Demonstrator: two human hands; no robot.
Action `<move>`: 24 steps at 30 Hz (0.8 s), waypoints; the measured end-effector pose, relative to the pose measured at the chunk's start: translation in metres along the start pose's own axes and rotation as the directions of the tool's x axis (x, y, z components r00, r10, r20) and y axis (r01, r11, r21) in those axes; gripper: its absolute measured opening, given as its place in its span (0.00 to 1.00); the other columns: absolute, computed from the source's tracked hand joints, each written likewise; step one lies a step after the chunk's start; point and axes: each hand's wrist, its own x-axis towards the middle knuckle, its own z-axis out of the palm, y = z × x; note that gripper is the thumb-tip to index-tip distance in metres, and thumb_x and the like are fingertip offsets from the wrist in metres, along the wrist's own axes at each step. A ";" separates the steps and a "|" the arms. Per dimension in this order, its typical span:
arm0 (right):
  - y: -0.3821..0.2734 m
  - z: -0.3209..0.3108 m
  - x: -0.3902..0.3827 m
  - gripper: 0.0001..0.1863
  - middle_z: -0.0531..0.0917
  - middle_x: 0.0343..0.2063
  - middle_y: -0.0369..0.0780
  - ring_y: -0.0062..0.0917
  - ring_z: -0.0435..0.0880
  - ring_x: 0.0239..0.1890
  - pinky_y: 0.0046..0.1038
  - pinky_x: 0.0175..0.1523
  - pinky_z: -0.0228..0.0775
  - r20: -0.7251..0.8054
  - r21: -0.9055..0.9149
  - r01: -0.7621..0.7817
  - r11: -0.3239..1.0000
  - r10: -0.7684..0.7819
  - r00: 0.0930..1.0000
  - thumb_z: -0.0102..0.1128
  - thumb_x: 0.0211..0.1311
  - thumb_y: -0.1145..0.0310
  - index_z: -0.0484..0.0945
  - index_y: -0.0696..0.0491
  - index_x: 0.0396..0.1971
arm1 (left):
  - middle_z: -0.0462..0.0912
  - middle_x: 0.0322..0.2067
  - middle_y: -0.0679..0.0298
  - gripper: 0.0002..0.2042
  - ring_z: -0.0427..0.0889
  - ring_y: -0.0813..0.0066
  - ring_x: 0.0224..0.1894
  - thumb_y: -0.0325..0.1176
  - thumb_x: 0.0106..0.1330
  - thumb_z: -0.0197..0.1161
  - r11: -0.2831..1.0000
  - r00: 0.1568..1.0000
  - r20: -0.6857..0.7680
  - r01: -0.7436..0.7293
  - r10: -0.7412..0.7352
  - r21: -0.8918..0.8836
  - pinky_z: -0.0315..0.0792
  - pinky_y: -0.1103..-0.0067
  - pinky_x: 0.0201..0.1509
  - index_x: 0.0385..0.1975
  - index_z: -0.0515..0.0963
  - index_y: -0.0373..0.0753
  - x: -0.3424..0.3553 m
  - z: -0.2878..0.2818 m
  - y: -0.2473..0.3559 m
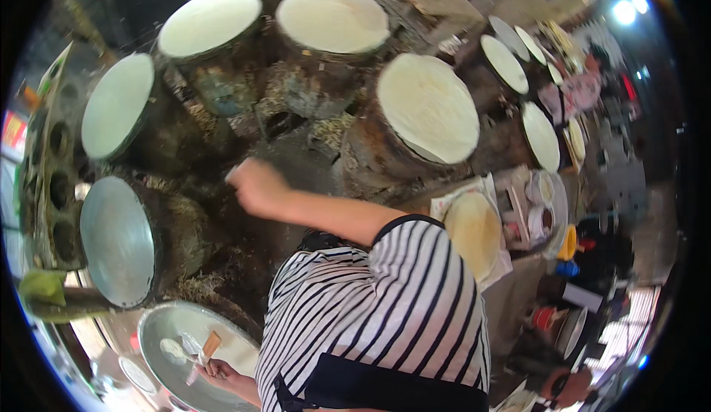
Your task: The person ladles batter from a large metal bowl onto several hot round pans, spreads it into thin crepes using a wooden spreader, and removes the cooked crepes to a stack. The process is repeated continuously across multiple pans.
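At lower left, my left hand (216,373) is closed over a wide metal basin (159,319) holding whitish liquid. A ladle (174,349) with a pale, batter-coated bowl extends from its fingers, and a flat wooden piece (212,344) sticks up beside them. My right hand (259,188) is stretched across my front, blurred and closed, with a small whitish thing at its fingertips that I cannot make out. Nearest my left side is a bare grey griddle (118,241). Thin white sheets cover other griddles, including the left one (118,108) and the right one (429,108).
Two more covered griddles (211,23) (333,19) stand at the back on dark drum-like stoves. Chaff lies between the stoves. At right, round tan sheets (474,234) are stacked near a tray of containers (544,204); further white-topped stoves (505,64) stand beyond.
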 end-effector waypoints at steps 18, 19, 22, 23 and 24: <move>0.190 -0.393 -0.258 0.17 0.81 0.26 0.47 0.43 0.80 0.30 0.42 0.37 0.70 -0.772 -0.017 -0.860 0.511 0.540 0.336 0.50 0.58 0.56 0.79 0.55 0.25 | 0.52 0.15 0.74 0.10 0.54 0.87 0.15 0.24 0.63 0.53 0.918 0.850 0.406 0.391 -0.335 -0.062 0.52 0.90 0.18 0.26 0.58 0.40 0.037 -0.078 -0.071; 0.178 -0.416 -0.264 0.19 0.81 0.28 0.49 0.45 0.80 0.33 0.43 0.40 0.70 -0.814 0.015 -0.847 0.532 0.499 0.298 0.50 0.57 0.54 0.80 0.56 0.28 | 0.53 0.15 0.74 0.10 0.54 0.87 0.15 0.24 0.63 0.53 0.914 0.846 0.410 0.400 -0.340 -0.066 0.52 0.90 0.18 0.26 0.58 0.40 0.033 -0.083 -0.071; 0.194 -0.470 -0.313 0.20 0.81 0.30 0.53 0.44 0.81 0.34 0.39 0.42 0.71 -0.874 0.352 -0.658 0.666 0.486 0.025 0.52 0.55 0.56 0.80 0.61 0.32 | 0.53 0.15 0.74 0.09 0.54 0.87 0.15 0.24 0.63 0.53 0.904 0.825 0.439 0.422 -0.355 -0.062 0.52 0.90 0.18 0.28 0.58 0.40 0.034 -0.098 -0.070; 0.177 -0.480 -0.328 0.18 0.83 0.26 0.48 0.34 0.82 0.29 0.32 0.38 0.72 -0.857 0.487 -0.485 0.726 0.504 -0.107 0.55 0.54 0.61 0.80 0.64 0.29 | 0.53 0.15 0.74 0.09 0.54 0.87 0.15 0.24 0.63 0.53 0.904 0.821 0.449 0.423 -0.353 -0.063 0.52 0.90 0.18 0.28 0.58 0.39 0.036 -0.104 -0.069; 0.164 -0.484 -0.351 0.14 0.81 0.23 0.40 0.23 0.78 0.26 0.26 0.33 0.70 -0.883 0.467 -0.233 0.853 0.435 -0.178 0.59 0.53 0.66 0.79 0.65 0.27 | 0.53 0.15 0.74 0.09 0.54 0.87 0.15 0.24 0.63 0.53 0.901 0.810 0.460 0.432 -0.363 -0.051 0.52 0.90 0.18 0.29 0.58 0.39 0.039 -0.110 -0.068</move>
